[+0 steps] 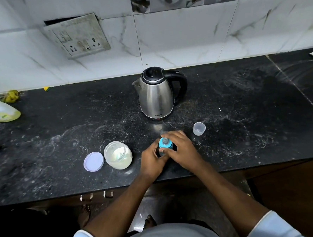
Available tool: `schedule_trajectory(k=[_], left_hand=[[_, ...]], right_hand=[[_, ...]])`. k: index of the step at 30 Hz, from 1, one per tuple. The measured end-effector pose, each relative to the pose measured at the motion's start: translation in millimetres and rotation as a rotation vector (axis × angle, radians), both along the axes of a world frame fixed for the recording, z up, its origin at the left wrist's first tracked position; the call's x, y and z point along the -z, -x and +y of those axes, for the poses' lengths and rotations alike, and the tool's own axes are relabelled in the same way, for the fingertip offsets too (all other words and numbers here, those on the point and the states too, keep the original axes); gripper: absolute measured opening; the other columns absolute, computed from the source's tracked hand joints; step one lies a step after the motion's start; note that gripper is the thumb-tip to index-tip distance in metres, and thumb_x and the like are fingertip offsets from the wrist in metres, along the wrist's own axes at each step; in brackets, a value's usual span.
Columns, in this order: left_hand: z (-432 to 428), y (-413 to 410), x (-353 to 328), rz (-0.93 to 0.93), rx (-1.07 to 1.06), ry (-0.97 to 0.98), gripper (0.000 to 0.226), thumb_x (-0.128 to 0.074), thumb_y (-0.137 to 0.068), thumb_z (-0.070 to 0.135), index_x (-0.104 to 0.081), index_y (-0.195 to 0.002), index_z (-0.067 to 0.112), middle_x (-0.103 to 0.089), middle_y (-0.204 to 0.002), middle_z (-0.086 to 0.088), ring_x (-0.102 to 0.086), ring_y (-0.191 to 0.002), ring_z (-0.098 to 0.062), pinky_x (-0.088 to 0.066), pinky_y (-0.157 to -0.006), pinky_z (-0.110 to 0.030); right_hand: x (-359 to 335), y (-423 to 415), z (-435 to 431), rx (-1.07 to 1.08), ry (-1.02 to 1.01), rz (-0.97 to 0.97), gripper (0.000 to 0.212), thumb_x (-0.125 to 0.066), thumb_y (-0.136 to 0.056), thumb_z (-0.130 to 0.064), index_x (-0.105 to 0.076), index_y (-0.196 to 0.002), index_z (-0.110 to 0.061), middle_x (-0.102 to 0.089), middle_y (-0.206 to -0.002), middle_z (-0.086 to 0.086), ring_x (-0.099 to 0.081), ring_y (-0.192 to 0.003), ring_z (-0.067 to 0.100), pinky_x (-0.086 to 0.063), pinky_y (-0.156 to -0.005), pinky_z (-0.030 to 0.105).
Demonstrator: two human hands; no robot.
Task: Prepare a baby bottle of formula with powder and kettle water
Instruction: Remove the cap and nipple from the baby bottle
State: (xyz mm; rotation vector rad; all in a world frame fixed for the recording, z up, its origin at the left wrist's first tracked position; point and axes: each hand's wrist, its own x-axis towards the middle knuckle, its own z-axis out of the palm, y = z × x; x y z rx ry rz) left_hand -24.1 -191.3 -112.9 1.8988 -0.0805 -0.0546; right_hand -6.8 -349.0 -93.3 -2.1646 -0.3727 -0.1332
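Baby bottle stands upright on the black stone counter, near the front edge, directly in front of the kettle. Blue collar and clear teat sit on top. Can't tell whether the collar is screwed fully down.

Left hand wraps the bottle body from the left, fingers curled round it. Right hand comes over from the right, fingers curled round the collar. Both hands are clamped on the bottle, which is mostly hidden between them.

Stainless electric kettle is behind the bottle, lid closed, black handle to the right, spout to the left. Clear bottle cap stands open side up, just right of the hands, not touching them.

Left of the hands is an open clear powder jar with white powder inside. Its pale lilac lid lies flat, touching the jar's left side.

Far left edge: plastic bottle of yellowish liquid, partly out of frame. Wall socket plate is on the tiled wall, hanging loose at the top.
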Motion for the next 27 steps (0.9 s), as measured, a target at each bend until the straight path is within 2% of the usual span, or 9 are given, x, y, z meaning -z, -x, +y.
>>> schedule_trajectory(k=[2,4,8,11,14,17,21,24,27], left_hand=[[0.4,0.8,1.4,0.001,0.001,-0.009,0.054,-0.078,-0.080,0.010,-0.071,-0.131,0.024,-0.079,-0.116,0.013,-0.073,-0.109,-0.005,-0.059,-0.097,-0.034],[1.4,0.1,2.0,-0.004,-0.006,-0.020,0.053,-0.076,-0.077,0.014,-0.072,-0.129,0.025,-0.079,-0.114,0.014,-0.074,-0.107,-0.004,-0.060,-0.094,-0.036],[3.5,-1.0,0.8,-0.005,0.018,-0.019,0.050,-0.075,-0.078,0.007,-0.072,-0.125,0.024,-0.079,-0.113,0.015,-0.073,-0.105,-0.002,-0.059,-0.092,-0.031],[5.2,-1.5,-0.9,0.003,0.017,-0.012,0.056,-0.074,-0.080,-0.006,-0.071,-0.123,0.031,-0.077,-0.110,0.023,-0.072,-0.103,0.003,-0.055,-0.090,-0.019],[6.2,-4.8,-1.2,0.009,0.033,0.005,0.059,-0.079,-0.081,-0.005,-0.069,-0.119,0.040,-0.078,-0.111,0.023,-0.073,-0.103,0.000,-0.056,-0.091,-0.020],[7.4,-8.3,1.6,0.019,0.050,0.029,0.056,-0.084,-0.082,0.002,-0.070,-0.119,0.042,-0.079,-0.112,0.015,-0.074,-0.105,-0.005,-0.058,-0.093,-0.029],[9.4,-8.2,3.4,0.037,0.066,0.025,0.049,-0.085,-0.084,0.004,-0.071,-0.125,0.028,-0.080,-0.113,0.009,-0.075,-0.105,-0.006,-0.058,-0.092,-0.026],[10.3,-8.3,2.0,0.048,0.064,0.000,0.051,-0.089,-0.082,0.005,-0.072,-0.129,0.015,-0.080,-0.113,0.007,-0.074,-0.103,-0.003,-0.055,-0.091,-0.020],[8.9,-6.7,-1.6,0.063,0.057,-0.018,0.055,-0.090,-0.081,0.009,-0.070,-0.132,0.015,-0.080,-0.115,0.007,-0.074,-0.106,-0.005,-0.056,-0.094,-0.021]], right_hand=[[3.2,13.0,11.4,0.134,-0.076,0.054,0.062,-0.074,-0.079,-0.043,-0.067,-0.132,-0.013,-0.067,-0.127,-0.003,-0.055,-0.117,0.012,-0.041,-0.106,0.023],[6.7,19.3,22.9,0.260,-0.114,0.071,0.065,-0.072,-0.076,-0.052,-0.069,-0.129,-0.015,-0.068,-0.124,-0.005,-0.055,-0.113,0.012,-0.042,-0.102,0.020],[13.1,16.8,31.2,0.350,-0.074,0.040,0.066,-0.073,-0.073,-0.057,-0.072,-0.122,-0.014,-0.070,-0.115,0.000,-0.056,-0.104,0.017,-0.039,-0.096,0.018],[16.6,18.0,33.1,0.367,-0.030,0.010,0.066,-0.072,-0.074,-0.058,-0.073,-0.119,-0.011,-0.073,-0.113,0.003,-0.057,-0.102,0.020,-0.038,-0.095,0.018],[15.5,10.2,22.7,0.273,-0.003,-0.035,0.062,-0.073,-0.076,-0.056,-0.073,-0.115,-0.007,-0.073,-0.107,0.005,-0.058,-0.099,0.021,-0.041,-0.093,0.020],[11.4,-4.6,5.1,0.100,0.039,-0.061,0.056,-0.080,-0.076,-0.050,-0.074,-0.112,-0.008,-0.071,-0.103,0.003,-0.057,-0.097,0.018,-0.043,-0.092,0.022],[1.6,-21.3,-10.4,-0.108,0.067,-0.025,0.050,-0.090,-0.075,-0.035,-0.074,-0.115,-0.009,-0.071,-0.106,0.000,-0.056,-0.099,0.010,-0.044,-0.092,0.020],[-8.5,-31.5,-18.1,-0.228,0.120,0.000,0.047,-0.089,-0.078,-0.034,-0.075,-0.117,-0.012,-0.073,-0.109,0.000,-0.056,-0.101,0.007,-0.038,-0.093,0.010],[-16.1,-32.3,-20.3,-0.264,0.137,0.060,0.047,-0.088,-0.080,-0.031,-0.073,-0.122,-0.015,-0.073,-0.116,-0.003,-0.057,-0.107,0.007,-0.039,-0.096,0.011]])
